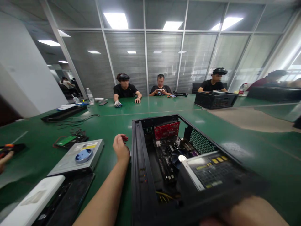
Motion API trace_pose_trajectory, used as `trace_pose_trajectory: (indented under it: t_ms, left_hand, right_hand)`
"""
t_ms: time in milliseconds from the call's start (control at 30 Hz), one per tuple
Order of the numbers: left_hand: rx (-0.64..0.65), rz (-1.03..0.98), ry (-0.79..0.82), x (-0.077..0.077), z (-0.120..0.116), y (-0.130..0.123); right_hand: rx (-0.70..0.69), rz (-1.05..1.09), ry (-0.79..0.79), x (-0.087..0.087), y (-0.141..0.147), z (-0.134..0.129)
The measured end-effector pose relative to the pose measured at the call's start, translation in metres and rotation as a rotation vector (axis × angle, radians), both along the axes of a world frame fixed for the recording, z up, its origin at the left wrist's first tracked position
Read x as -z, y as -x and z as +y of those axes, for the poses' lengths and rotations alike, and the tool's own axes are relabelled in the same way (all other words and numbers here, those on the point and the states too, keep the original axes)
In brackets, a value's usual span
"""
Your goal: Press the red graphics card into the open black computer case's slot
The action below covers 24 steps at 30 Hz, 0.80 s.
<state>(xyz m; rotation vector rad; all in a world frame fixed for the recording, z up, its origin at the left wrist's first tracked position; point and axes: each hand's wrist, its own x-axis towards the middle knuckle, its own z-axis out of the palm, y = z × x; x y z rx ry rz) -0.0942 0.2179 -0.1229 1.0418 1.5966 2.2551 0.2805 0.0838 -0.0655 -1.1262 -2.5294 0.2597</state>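
Observation:
A black computer case (137,163) lies on its side in front of me, its upper side uncovered. Inside are a red expansion card (166,130), a motherboard (162,158), a round CPU fan (175,158) and a power supply (211,171) with a label. Beside the case's left wall is my left hand (121,147), its fingers loosely curled and nothing visible in them. At the near right corner my right hand (255,212) grips the case's edge; its fingers are mostly hidden by the frame and blurred.
To the left lie a silver optical drive (70,157) with a blue round lid (84,155), a white long box (35,201), black panels (68,197) and a green circuit board (68,141). Across the green table (113,122) sit several people, one behind another case (215,100). Another person's hand (6,160) shows far left.

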Motion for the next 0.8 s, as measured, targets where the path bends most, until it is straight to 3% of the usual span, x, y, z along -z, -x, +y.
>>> trace_pose_trajectory:
  t_ms: [100,200,267,333,433,567,800]
  left_hand:
    - [-0.068,-0.028,0.020,0.012,0.006,0.017]
    - [-0.132,-0.026,0.016,0.021,0.009,0.024]
    - [-0.125,0.000,0.005,0.025,0.010,0.022]
    - [-0.073,0.057,0.011,0.026,0.010,0.017]
    - [0.003,0.143,0.037,0.026,0.010,0.011]
    - [0.049,0.175,0.069,0.026,0.012,0.010]
    - [0.091,0.275,0.148,0.026,0.008,0.007]
  right_hand:
    - [0.161,-0.251,-0.035,-0.014,0.059,0.071]
    - [0.175,-0.270,-0.062,-0.028,0.137,0.168]
    - [0.124,-0.242,-0.031,-0.027,0.181,0.219]
    - [0.068,-0.211,-0.014,-0.015,0.212,0.245]
    - [0.010,-0.138,-0.015,0.013,0.231,0.245]
    - [-0.054,-0.054,-0.024,0.042,0.218,0.222]
    - [-0.194,0.065,0.070,0.044,0.141,0.185]
